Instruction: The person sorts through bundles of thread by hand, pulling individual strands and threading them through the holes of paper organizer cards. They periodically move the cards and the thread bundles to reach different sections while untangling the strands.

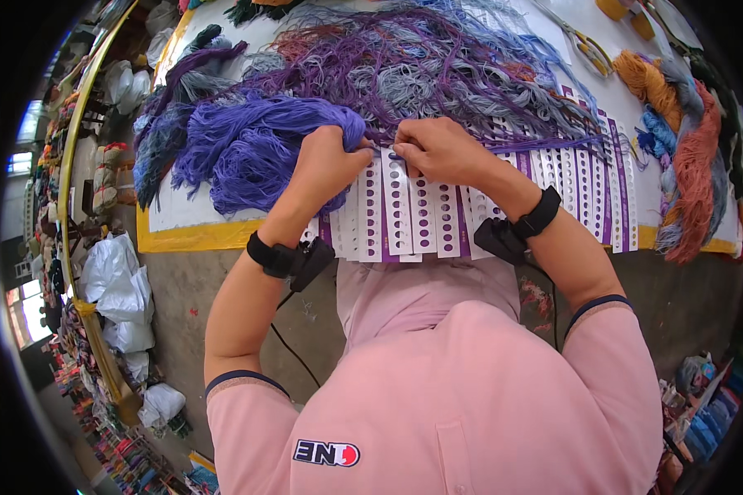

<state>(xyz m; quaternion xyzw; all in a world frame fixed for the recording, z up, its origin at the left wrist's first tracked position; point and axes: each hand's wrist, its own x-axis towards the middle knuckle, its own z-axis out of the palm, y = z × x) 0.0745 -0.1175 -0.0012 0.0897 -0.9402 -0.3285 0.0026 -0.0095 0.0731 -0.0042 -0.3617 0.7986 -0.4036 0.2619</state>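
Observation:
My left hand (330, 158) is closed around a thick bundle of blue-violet yarn (248, 148) lying on the white table (173, 210). My right hand (439, 148) pinches a thin strand of that yarn right at the top of a white punched card (395, 206). Both hands nearly touch above the card. A row of several such white and purple cards with round holes (570, 186) runs along the table's front edge, many with purple threads tied through them. Both wrists wear black bands.
Tangled purple and grey yarn (404, 58) covers the table's far part. Orange, blue and grey skeins (685, 140) lie at the right. Scissors (590, 49) rest at the back right. White bags (120, 289) and yarn shelves stand at the left on the floor.

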